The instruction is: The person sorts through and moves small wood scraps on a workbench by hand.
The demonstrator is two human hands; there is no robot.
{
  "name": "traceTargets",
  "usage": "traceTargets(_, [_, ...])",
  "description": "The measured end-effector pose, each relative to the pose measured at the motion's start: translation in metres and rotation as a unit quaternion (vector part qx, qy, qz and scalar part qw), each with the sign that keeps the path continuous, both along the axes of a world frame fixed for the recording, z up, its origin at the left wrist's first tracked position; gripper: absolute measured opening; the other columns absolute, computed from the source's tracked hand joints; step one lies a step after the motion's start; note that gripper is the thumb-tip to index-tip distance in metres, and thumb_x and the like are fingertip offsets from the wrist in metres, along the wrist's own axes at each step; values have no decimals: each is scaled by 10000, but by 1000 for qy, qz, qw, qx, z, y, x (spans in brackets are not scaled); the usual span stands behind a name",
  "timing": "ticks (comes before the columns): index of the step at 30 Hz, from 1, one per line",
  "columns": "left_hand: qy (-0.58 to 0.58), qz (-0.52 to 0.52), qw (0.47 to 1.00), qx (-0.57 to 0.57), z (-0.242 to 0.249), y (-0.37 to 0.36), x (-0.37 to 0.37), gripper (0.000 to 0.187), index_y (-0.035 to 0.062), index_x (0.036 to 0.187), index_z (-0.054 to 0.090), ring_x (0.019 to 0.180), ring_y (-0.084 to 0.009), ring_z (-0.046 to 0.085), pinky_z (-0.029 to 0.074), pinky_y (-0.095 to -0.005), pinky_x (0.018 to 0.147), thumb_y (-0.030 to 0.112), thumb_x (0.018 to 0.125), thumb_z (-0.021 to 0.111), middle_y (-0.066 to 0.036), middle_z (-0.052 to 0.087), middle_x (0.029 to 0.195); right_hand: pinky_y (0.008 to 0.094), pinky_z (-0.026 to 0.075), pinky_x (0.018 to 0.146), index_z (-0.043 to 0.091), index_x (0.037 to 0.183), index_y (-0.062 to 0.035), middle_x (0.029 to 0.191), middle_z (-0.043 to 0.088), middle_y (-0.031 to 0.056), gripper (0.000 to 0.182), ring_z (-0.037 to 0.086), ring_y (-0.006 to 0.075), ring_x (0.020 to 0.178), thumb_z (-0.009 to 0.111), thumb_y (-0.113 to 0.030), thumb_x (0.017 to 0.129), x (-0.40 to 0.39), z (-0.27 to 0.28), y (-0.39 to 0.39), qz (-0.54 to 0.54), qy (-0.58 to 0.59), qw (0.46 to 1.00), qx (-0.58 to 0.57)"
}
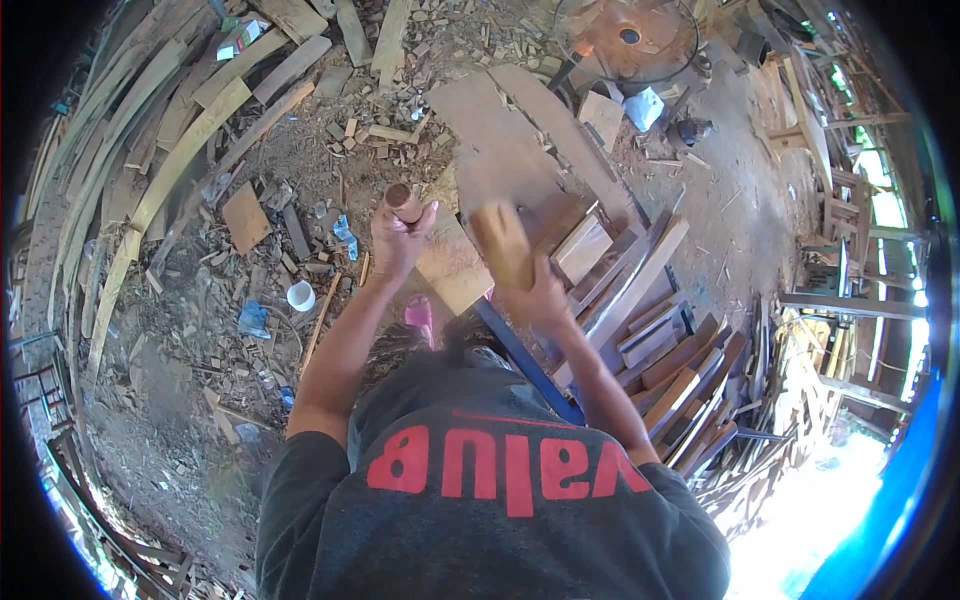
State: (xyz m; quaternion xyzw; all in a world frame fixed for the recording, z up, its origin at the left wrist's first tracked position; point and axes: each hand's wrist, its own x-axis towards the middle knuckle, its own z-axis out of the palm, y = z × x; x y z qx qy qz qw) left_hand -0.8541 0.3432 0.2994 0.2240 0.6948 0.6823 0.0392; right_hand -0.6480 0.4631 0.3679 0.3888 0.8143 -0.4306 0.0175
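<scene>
My left hand (397,240) is closed around a round brown wooden handle (403,200). The handle's top end faces up, and whatever lies below my fist is hidden. In my right hand (537,297) is a chunky wooden block (502,243), gripped near its lower end and smeared by motion. A gap separates the block from the handle. Beneath and between my hands lies a pale wooden board (455,268). Next to the block, on the right, sits a piece of cut timber (583,250). Something pink (420,318) shows beside the board, near my body.
Long planks (165,185) curve along the left side. Wood offcuts and chips litter the ground, with a white cup (300,295) among them. Stacked timber pieces (690,390) lie at my right. A round fan-like guard (628,38) stands ahead, near a blue-white bag (644,108).
</scene>
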Motion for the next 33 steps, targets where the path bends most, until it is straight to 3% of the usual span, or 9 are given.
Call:
traceTargets(3, [-6, -3, 999, -34, -3, 0, 3, 239, 74, 800, 527, 644, -60, 477, 435, -219, 611, 44, 816, 763, 38, 514, 722, 359, 502, 706, 416, 1236, 22, 966, 635, 200, 573, 647, 240, 820, 719, -238, 824, -52, 121, 4, 44, 132, 990, 10])
traceTargets(8, [-260, -131, 935, 202, 8, -4, 9, 158, 59, 886, 554, 718, -73, 560, 476, -247, 629, 23, 851, 704, 3, 574, 786, 401, 518, 706, 367, 1243, 16, 905, 642, 211, 592, 672, 293, 792, 697, -232, 819, -79, 140, -19, 131, 372, 911, 124])
traceTargets(9, [-40, -66, 996, 44, -9, -6, 10, 148, 47, 951, 568, 768, -106, 592, 491, -256, 657, -6, 862, 672, -28, 587, 813, 430, 521, 723, 369, 1242, 20, 908, 645, 232, 609, 674, 339, 816, 696, -266, 815, -80, 123, -17, 219, 192, 939, 182])
traceTargets(11, [-18, -41, 999, 10, 9, -11, 19, 159, 47, 969, 574, 779, -118, 602, 497, -268, 661, -5, 858, 676, -26, 601, 838, 504, 512, 757, 396, 1235, 25, 908, 646, 260, 653, 651, 435, 887, 691, -363, 801, -84, 109, -6, 271, -44, 954, 120])
traceTargets(17, [-103, -13, 994, 44, -51, -2, 12, 159, 46, 948, 616, 728, -212, 620, 488, -304, 628, 38, 826, 717, -106, 616, 869, 488, 507, 727, 429, 1224, 52, 983, 591, 261, 660, 648, 432, 858, 714, -354, 789, -97, 211, -31, 194, 288, 922, 171])
traceTargets(23, [-89, -48, 993, 60, -88, -4, 9, 345, 54, 1076, 540, 762, -273, 648, 513, -376, 624, 30, 781, 717, -131, 623, 929, 470, 508, 717, 429, 1163, 39, 752, 617, 187, 615, 669, 384, 803, 739, -317, 769, -83, 110, -4, 291, 15, 937, 195])
traceTargets(28, [-50, 12, 999, 14, -36, -1, 13, 266, 46, 998, 582, 760, -303, 657, 534, -389, 659, 88, 791, 743, -117, 631, 827, 382, 506, 739, 406, 1167, 36, 789, 634, 162, 593, 677, 265, 752, 761, -216, 764, -100, 209, -29, 192, 65, 979, 15])
traceTargets(30, [-44, -4, 999, -32, -41, -8, 18, 191, 40, 939, 612, 765, -276, 671, 539, -367, 681, 75, 797, 734, -96, 653, 846, 326, 484, 700, 403, 1165, 29, 816, 602, 124, 581, 622, 184, 716, 770, -166, 759, -94, 178, -38, 175, 440, 877, 78])
traceTargets(33, [-144, -37, 982, 119, -35, -5, 19, 317, 39, 1112, 615, 832, -216, 675, 534, -314, 747, 26, 806, 693, -80, 684, 962, 439, 508, 700, 413, 1205, 12, 886, 623, 205, 614, 642, 387, 795, 751, -260, 770, -73, 108, -16, 283, 77, 938, 185])
